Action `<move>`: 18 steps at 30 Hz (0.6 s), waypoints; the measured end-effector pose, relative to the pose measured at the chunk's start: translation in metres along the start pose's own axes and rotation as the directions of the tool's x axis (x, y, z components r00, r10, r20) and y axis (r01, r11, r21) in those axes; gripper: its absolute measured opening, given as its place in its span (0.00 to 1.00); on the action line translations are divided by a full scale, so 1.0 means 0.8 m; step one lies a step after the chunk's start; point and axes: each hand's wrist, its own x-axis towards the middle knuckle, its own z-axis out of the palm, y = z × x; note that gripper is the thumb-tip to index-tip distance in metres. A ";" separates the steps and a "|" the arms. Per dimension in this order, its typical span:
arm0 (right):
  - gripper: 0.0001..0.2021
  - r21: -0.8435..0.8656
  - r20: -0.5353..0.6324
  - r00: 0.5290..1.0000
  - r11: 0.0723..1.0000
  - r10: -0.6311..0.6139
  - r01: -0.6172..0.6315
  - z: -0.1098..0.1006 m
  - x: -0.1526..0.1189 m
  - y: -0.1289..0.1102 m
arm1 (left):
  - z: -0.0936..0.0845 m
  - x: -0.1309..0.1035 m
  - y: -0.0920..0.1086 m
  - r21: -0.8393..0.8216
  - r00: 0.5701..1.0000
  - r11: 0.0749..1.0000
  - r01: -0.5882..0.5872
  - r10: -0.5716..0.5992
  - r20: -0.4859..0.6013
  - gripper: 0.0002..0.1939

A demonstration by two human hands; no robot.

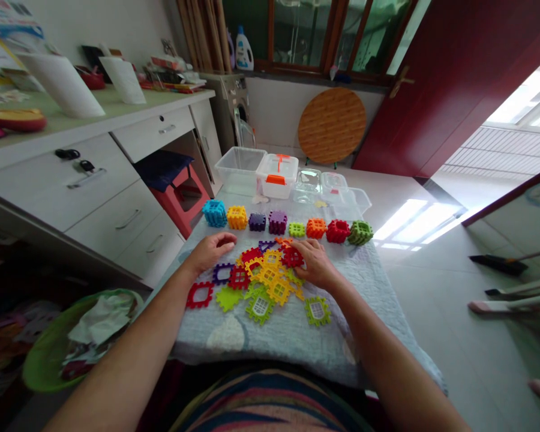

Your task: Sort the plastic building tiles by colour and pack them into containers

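Observation:
A loose pile of flat plastic interlocking building tiles lies on the cloth-covered table, with yellow window tiles (270, 275) in the middle. My left hand (210, 251) rests on the cloth at the pile's left, fingers loosely bent and thumb a little apart, holding nothing. At the pile's upper right, my right hand (315, 263) has its fingertips and thumb around the edges of a red window tile (292, 257). An orange tile (284, 242) lies by those fingertips. Nearer me are a red frame tile (200, 295), a lime tile (228, 299) and a green window tile (317, 311).
Sorted tile stacks line the far side, from blue (215, 213) through purple (278, 222) to dark green (360, 232). Behind them stand an open clear bin (240, 171) and an orange-latched box (276, 176). A red stool (180, 201) and green laundry basket (40, 360) are left.

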 end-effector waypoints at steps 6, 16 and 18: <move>0.33 -0.022 0.014 1.000 1.000 0.003 -0.002 -0.007 -0.003 -0.005 | 0.005 0.000 -0.020 -0.148 0.990 0.989 0.019 -0.039 -0.133 0.23; 0.34 -0.011 0.030 0.999 1.000 0.029 -0.029 -0.010 -0.007 0.004 | 0.007 0.000 -0.029 0.021 0.985 0.999 -0.035 0.038 -0.170 0.19; 0.34 -0.012 0.022 0.999 0.999 0.034 -0.033 -0.010 -0.008 0.005 | 0.007 0.000 -0.030 0.027 0.985 0.999 -0.037 0.041 -0.167 0.19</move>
